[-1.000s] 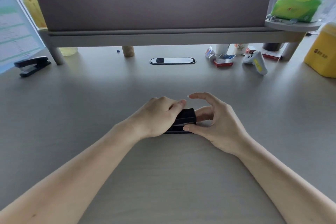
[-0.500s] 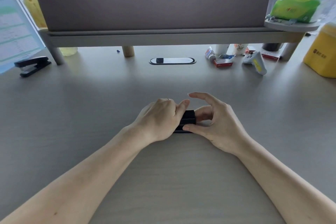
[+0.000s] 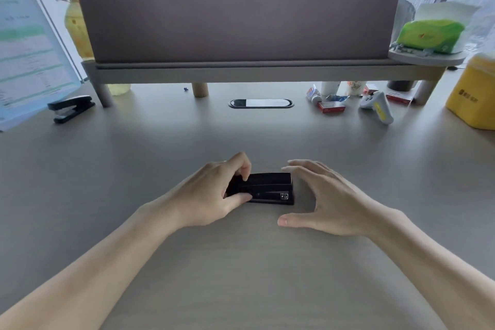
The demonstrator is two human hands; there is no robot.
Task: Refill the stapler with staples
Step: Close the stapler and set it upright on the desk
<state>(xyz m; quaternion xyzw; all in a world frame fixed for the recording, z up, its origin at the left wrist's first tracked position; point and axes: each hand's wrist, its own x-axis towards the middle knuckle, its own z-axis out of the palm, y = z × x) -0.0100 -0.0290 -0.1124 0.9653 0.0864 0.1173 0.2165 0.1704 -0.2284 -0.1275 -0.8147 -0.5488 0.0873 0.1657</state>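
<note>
While the black stapler (image 3: 263, 189) lies closed on its side on the grey desk (image 3: 160, 158), near the front edge and between both hands, the refill is judged to be at its opening step: the lid has not been raised and no staples are seen in either hand. The stapler's rear end is gripped by the left hand (image 3: 214, 195), with the thumb pressed along the near edge and the curled fingers (image 3: 242, 169) clamped over the top. The right hand (image 3: 321, 195) is held just beside the front end without touching it, palm turned inward, fingers spread and thumb stretched low over the desk. The next move is thought to call for the top arm to be lifted away from the magazine while the base is steadied. A small red box (image 3: 331, 108), possibly of staples, lies well apart near the far shelf; a reach there may be needed.
</note>
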